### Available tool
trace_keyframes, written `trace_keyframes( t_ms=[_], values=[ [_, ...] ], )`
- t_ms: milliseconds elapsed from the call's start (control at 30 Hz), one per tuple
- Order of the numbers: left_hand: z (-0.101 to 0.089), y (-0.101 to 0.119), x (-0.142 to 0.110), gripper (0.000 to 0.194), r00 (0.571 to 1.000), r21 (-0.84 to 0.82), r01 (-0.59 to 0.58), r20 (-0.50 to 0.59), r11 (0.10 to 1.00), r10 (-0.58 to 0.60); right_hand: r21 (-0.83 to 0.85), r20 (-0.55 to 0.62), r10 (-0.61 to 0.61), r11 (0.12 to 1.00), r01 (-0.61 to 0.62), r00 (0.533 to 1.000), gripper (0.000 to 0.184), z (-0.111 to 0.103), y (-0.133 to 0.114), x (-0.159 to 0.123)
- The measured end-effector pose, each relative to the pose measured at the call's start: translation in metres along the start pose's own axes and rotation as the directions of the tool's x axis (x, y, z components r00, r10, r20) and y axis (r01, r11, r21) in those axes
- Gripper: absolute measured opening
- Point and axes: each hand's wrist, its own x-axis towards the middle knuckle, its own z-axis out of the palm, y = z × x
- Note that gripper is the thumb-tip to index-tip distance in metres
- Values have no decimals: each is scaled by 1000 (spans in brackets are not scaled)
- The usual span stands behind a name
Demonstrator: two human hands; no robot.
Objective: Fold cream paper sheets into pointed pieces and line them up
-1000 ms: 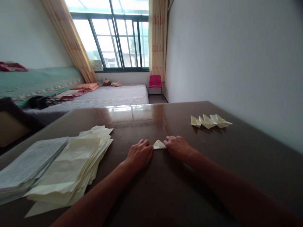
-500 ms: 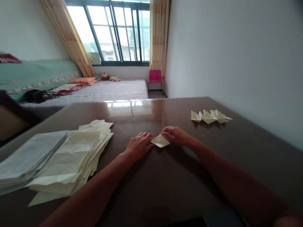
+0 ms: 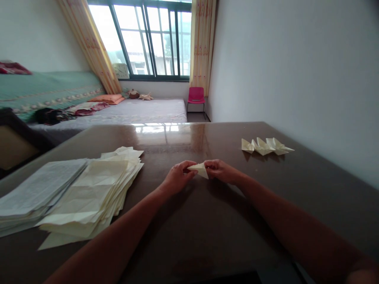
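Between my hands is a small piece of folded cream paper [image 3: 201, 169], pointed at its left end and lower corner. My left hand [image 3: 181, 173] pinches its left end between thumb and fingers. The right edge of the paper is in the closed fingers of my right hand [image 3: 218, 170]. Both hands are just above the brown table [image 3: 189, 228]. Toward the right rear of the table stand several folded paper shapes [image 3: 265, 146] in a row, made of the same cream paper.
On the left of the table lies a stack of creased cream sheets [image 3: 91, 189], with a pile of greyish printed sheets [image 3: 38, 189] beside it. Beyond the table are a bed [image 3: 148, 110], a pink chair [image 3: 196, 95] and a window. A white wall [image 3: 290, 71] runs along the right.
The folded paper has been tilted up off the tabletop and turned, now showing a narrower side. My left fingers have closed on its left end. The view has shifted slightly.
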Motion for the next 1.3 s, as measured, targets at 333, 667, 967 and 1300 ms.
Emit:
trace_keyframes(
  t_ms=[333,667,967,1300],
  values=[
    [-2,0,5,37,992,-80,-9,-126,997,-1,116,-114,6,993,7,994,45,1,-9,2],
    [-6,13,-2,55,985,-670,152,167,726,-52,537,21,64,841,-65,998,35,7,-14,1],
    [-2,20,-5,55,989,-625,82,147,776,14,637,58,69,766,-90,996,33,8,-16,1],
    [9,4,-1,23,992,-111,-82,-106,990,70,133,-259,-15,990,51,966,39,26,-20,3]
  ],
)
